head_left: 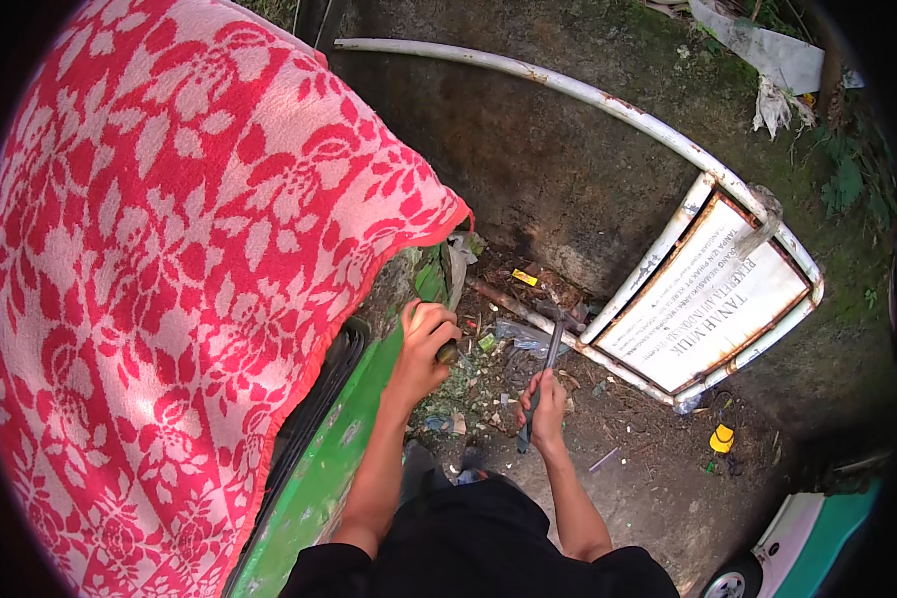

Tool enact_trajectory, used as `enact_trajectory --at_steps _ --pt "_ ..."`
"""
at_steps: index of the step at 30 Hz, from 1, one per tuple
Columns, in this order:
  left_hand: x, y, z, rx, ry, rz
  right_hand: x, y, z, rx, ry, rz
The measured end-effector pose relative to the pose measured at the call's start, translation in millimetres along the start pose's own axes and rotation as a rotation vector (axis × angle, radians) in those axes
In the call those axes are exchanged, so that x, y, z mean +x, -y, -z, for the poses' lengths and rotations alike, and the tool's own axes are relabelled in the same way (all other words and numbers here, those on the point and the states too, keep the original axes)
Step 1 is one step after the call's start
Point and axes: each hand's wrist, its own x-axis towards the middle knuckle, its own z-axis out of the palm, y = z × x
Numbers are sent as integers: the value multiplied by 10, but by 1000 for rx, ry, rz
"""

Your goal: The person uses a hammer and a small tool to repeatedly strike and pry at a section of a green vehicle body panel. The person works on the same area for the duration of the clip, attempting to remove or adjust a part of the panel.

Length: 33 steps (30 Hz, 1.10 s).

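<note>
My right hand (544, 404) is closed around a hammer (551, 356), gripping its dark handle. The metal shaft points away from me and the head is at the far end, over the littered ground. My left hand (427, 344) is curled beside a green painted panel (344, 424). From its fist pokes the rounded, brownish end of a handle (448, 352); the rest of that thing is hidden by my fingers. The hammer head is apart from the handle end. A red and pink floral blanket (199, 229) drapes over the green body, its orange hem close to my left forearm.
A rusty white pipe frame with a sign board (708, 289) leans by a dark wall (448, 130) at the far right. Litter and a yellow plastic piece (722, 439) lie on the ground. Part of a white and teal vehicle (807, 543) with a wheel stands at lower right.
</note>
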Motion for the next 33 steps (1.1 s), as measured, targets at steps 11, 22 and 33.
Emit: enact_trajectory --at_steps 11,22,33 --pt "-19 -9 209 -113 -72 -3 -156 509 -153 -119 51 48" --pt "175 266 309 -120 -171 -195 -495 76 -325 -153 14 -74" --pt "49 219 280 -65 22 -144 -328 190 -412 -59 214 -85"
